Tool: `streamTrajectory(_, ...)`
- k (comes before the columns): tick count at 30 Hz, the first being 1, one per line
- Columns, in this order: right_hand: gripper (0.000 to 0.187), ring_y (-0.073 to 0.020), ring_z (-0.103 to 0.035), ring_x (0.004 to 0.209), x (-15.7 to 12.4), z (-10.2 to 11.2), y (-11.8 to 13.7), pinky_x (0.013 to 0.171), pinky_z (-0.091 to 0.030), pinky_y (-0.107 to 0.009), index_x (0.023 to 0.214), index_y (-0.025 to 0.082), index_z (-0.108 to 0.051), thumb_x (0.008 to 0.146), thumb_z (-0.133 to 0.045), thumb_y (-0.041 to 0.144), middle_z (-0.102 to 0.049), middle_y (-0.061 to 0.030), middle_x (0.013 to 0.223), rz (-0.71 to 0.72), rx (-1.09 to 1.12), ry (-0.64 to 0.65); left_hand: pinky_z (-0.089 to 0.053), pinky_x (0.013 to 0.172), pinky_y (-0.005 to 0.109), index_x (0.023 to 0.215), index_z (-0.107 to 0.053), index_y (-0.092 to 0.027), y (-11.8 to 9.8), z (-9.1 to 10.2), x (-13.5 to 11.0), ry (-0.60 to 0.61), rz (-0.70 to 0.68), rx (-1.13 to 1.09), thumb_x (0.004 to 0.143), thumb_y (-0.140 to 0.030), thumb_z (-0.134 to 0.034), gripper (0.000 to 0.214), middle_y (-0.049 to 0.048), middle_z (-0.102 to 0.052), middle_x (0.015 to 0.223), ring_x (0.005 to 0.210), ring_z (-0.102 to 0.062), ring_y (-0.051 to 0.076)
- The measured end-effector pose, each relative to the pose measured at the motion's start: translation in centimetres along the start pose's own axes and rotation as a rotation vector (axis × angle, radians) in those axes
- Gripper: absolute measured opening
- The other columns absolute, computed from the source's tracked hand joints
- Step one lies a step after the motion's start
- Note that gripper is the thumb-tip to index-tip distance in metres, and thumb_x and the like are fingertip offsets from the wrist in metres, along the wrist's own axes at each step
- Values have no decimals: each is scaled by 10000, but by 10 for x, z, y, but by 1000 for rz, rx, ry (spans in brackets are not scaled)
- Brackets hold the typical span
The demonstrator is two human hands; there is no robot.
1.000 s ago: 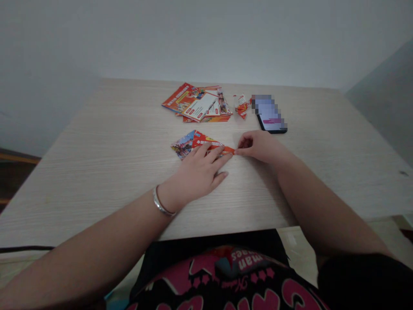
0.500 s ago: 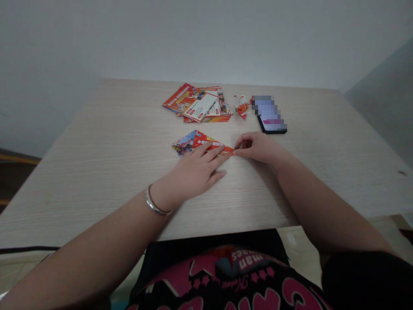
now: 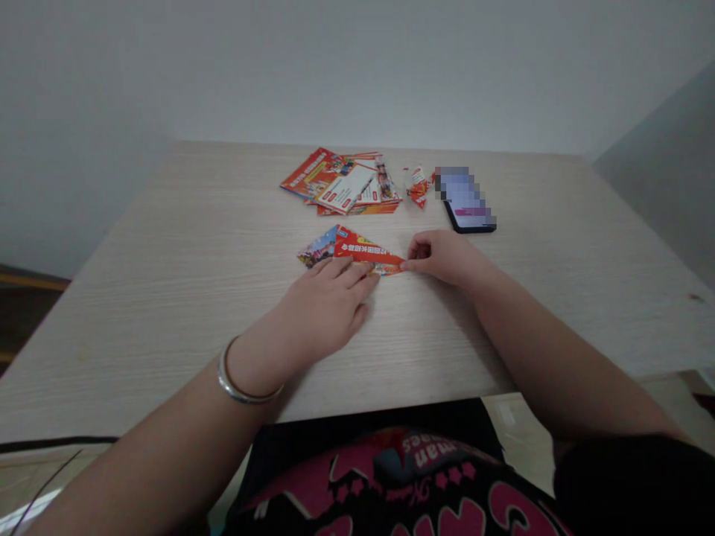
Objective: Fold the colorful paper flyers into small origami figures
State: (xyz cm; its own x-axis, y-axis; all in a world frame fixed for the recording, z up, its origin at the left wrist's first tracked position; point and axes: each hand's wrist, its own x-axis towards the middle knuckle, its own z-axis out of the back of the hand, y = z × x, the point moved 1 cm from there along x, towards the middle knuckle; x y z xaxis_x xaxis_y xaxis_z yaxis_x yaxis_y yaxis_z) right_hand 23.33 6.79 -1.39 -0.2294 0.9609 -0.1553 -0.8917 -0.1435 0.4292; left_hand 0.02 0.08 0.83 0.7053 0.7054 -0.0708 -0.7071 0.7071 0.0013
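A folded red and multicoloured leaflet [image 3: 347, 248] lies flat on the light wooden table [image 3: 184, 246], tapering to a point at its right end. My left hand [image 3: 324, 305] rests flat along its near edge, fingers stretched out and pressing the paper down. My right hand [image 3: 441, 254] is curled, its fingertips pinching the leaflet's pointed right tip. A silver bangle [image 3: 237, 383] sits on my left wrist.
A loose pile of red and white leaflets [image 3: 343, 184] lies farther back on the table. Beside it sit a small folded paper piece [image 3: 418, 184] and a dark phone [image 3: 468, 205] with its screen lit. A grey wall stands behind the table.
My left hand has slid back toward me and to the left along the leaflet's near edge, uncovering more of the red paper. My right hand has stayed on the tip.
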Motion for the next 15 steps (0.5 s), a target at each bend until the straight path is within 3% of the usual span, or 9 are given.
streamTrajectory(15,192,-157,-580,674,0,-2,-2,589,-354,-315,777,220,-707,780,-802,387,-707,-11,751,-7,4,-28,-486,1033,513,1374,-648,-145,-4,16,-5,83,76,50,990,-262,-458,444,131,-658,1387,1222,-621,350)
